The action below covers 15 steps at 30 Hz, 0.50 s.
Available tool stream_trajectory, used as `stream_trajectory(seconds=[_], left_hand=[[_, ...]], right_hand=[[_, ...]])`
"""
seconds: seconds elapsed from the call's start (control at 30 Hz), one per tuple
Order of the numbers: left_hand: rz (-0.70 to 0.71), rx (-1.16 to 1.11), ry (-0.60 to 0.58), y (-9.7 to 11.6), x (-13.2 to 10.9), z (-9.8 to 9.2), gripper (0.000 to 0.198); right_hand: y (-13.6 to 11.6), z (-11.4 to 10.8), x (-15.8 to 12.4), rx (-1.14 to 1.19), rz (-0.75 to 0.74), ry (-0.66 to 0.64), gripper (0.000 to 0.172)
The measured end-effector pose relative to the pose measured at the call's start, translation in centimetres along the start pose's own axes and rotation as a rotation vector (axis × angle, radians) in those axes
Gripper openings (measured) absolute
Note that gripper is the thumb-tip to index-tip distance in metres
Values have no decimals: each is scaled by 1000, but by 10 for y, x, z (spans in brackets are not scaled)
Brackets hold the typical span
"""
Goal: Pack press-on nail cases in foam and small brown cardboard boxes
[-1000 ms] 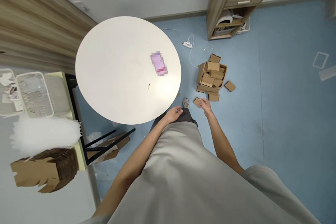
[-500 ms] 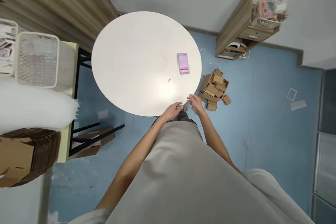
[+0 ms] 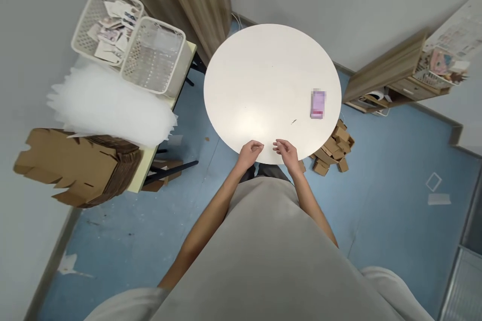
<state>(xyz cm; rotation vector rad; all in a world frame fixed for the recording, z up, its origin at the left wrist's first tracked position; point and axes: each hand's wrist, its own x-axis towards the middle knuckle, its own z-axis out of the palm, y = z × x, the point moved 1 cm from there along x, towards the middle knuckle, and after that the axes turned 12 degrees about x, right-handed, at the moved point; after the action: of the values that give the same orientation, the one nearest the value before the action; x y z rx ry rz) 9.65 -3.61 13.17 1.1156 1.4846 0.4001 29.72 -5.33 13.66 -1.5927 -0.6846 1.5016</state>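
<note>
My left hand is over the near edge of the round white table, its fingers loosely bent and nothing visible in them. A short gap to the right, my right hand is held over the same edge with fingers apart and no object in it. Whether either hand touches the tabletop I cannot tell. Nearest to the right hand lies a small dark thin thing, too small to name. A blurred purple and pink rectangular item lies at the table's right side.
On a side table at left are a basket of cards and papers, a basket of clear packaging, white foam-like sheets and flattened cardboard boxes. Small cardboard boxes are heaped on the floor, right. A wooden cabinet stands behind.
The view has swung left, so the table appears further right and more of the side table shows. My hands have moved from the table's right front to its middle front, slightly further apart.
</note>
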Motion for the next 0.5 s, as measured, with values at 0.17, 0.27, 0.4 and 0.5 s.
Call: stream_trajectory(seconds=[0.17, 0.27, 0.4, 0.5], left_hand=[[-30, -74, 83, -9, -6, -25, 10], [-80, -48, 158, -17, -12, -49, 12], [-135, -59, 284, -33, -27, -82, 16], [-205, -100, 367, -45, -38, -95, 23]], right_hand=[[-13, 33, 11, -46, -10, -137, 43], [-10, 57, 27, -52, 17, -216, 43], [-1, 88, 44, -52, 53, -326, 40], [2, 100, 50, -47, 60, -377, 37]])
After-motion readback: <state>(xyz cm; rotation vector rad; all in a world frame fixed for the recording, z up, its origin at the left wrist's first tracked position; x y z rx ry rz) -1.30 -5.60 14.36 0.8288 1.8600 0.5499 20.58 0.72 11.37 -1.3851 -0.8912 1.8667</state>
